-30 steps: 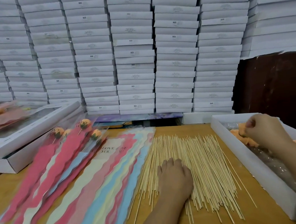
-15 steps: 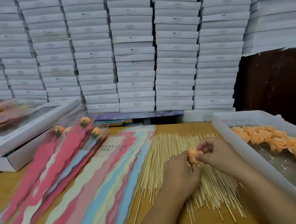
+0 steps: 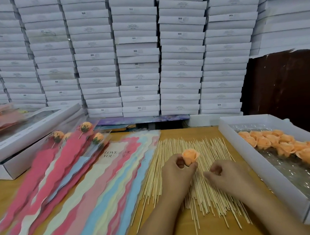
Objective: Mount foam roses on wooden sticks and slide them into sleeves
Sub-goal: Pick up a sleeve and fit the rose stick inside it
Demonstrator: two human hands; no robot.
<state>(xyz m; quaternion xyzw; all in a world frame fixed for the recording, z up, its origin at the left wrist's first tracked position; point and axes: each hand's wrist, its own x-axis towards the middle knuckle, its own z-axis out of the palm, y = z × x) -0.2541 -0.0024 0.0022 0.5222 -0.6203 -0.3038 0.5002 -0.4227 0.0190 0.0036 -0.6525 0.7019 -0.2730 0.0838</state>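
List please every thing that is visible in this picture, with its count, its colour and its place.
foam rose: one, orange, held above the sticks
wooden sticks: many, pale wood, spread on the table, centre
loose roses: many, orange, inside the tray
tray: one, white, table's right side
paper sleeves: many, pink, blue, cream, fanned out left of the sticks
finished roses in sleeves: about four, orange, far end of the sleeves
window box: one, white, far left
stacked boxes: many, white, behind the table
table: one, wood brown
left hand: grip around the rose's base
right hand: fingers curled over the sticks; contents unclear
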